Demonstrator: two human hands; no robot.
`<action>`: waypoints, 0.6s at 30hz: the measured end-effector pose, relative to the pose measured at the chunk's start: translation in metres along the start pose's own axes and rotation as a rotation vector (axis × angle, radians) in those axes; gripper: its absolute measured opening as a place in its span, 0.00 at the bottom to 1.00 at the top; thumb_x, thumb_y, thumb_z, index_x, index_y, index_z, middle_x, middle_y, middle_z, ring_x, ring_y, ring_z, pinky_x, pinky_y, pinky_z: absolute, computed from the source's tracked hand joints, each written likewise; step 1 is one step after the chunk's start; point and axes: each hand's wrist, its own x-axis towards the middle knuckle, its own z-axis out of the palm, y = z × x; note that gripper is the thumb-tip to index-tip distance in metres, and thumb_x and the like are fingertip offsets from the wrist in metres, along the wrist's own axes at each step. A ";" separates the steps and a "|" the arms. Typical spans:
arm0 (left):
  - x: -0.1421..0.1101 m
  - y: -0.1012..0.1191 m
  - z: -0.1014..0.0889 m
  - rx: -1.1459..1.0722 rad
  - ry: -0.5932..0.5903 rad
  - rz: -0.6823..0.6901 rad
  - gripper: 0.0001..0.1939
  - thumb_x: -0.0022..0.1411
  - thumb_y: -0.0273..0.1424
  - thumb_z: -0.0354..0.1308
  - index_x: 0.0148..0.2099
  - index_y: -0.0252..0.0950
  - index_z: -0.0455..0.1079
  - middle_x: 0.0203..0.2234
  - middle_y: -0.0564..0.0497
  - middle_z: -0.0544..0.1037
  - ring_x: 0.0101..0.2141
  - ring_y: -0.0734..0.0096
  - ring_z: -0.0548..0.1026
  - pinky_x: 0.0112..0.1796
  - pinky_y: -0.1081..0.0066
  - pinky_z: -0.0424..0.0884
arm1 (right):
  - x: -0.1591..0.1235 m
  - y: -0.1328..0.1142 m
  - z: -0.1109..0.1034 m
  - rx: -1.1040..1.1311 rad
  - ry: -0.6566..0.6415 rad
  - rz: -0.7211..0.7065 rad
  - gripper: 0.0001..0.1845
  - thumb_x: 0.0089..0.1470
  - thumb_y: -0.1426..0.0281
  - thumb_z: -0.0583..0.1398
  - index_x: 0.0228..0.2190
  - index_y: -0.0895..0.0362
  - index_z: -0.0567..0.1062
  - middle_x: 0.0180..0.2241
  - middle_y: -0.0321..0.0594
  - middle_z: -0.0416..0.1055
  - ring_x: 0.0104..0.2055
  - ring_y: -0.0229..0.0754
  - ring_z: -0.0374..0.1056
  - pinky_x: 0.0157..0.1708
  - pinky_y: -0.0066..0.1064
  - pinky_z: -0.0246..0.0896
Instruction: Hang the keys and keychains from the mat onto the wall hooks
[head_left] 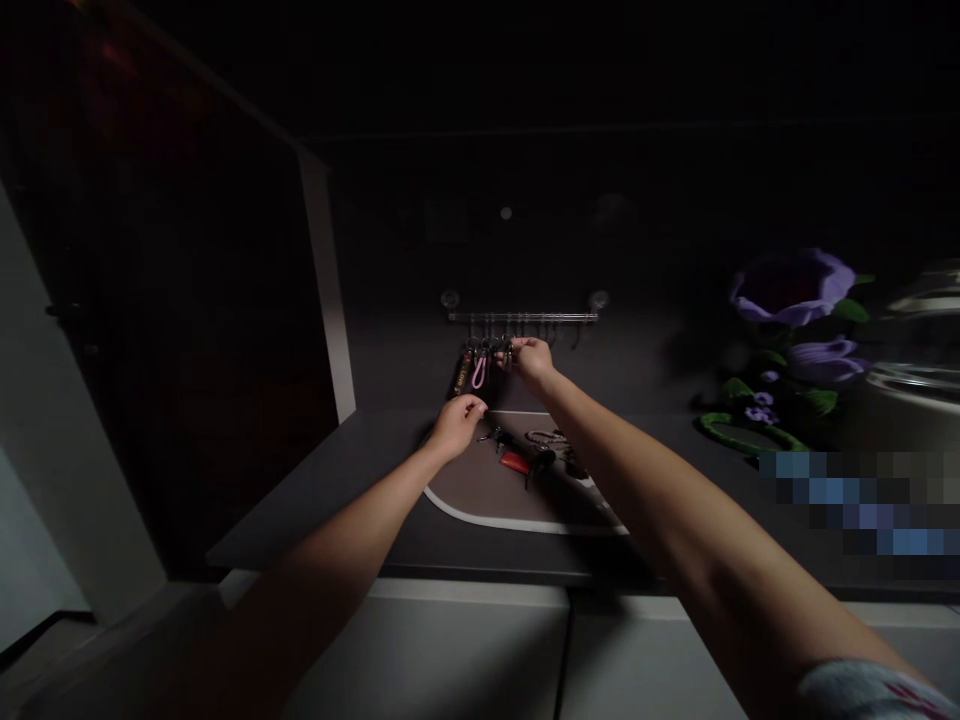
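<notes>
A clear hook rail (525, 318) is fixed to the dark wall, with several hooks along it. From its left hooks hang a pink strap keychain (479, 372) and a dark keychain with gold lettering (460, 375). My right hand (531, 360) is raised just under the rail, its fingers pinched on a small metal key ring (507, 352) by the middle hooks. Lower and to the left, my left hand (457, 425) has thumb and fingers pressed together below the hanging keychains. Whatever lies between its fingertips is too small and dark to make out.
On the dark counter (300, 515) lies a brown mat with a pale rim (487, 522). A red tag (515, 462), keys (491, 436) and a beaded strand (546, 437) rest on it. Purple knitted flowers (795, 288) and a glass jar (922, 350) stand at right.
</notes>
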 end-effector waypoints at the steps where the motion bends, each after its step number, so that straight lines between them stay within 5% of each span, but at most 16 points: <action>1: 0.000 0.000 0.000 0.000 -0.004 0.004 0.08 0.56 0.29 0.50 0.29 0.32 0.68 0.22 0.53 0.72 0.26 0.75 0.68 0.30 0.75 0.63 | 0.003 0.000 0.001 0.008 0.013 0.003 0.08 0.51 0.82 0.49 0.25 0.59 0.62 0.17 0.31 0.61 0.18 0.30 0.64 0.22 0.26 0.66; 18: 0.001 -0.005 0.000 -0.009 0.007 0.009 0.07 0.56 0.28 0.51 0.29 0.33 0.68 0.22 0.54 0.71 0.26 0.76 0.68 0.30 0.75 0.63 | 0.024 0.016 0.005 0.059 0.170 0.048 0.06 0.50 0.81 0.52 0.28 0.63 0.67 0.14 0.31 0.61 0.15 0.31 0.61 0.20 0.24 0.64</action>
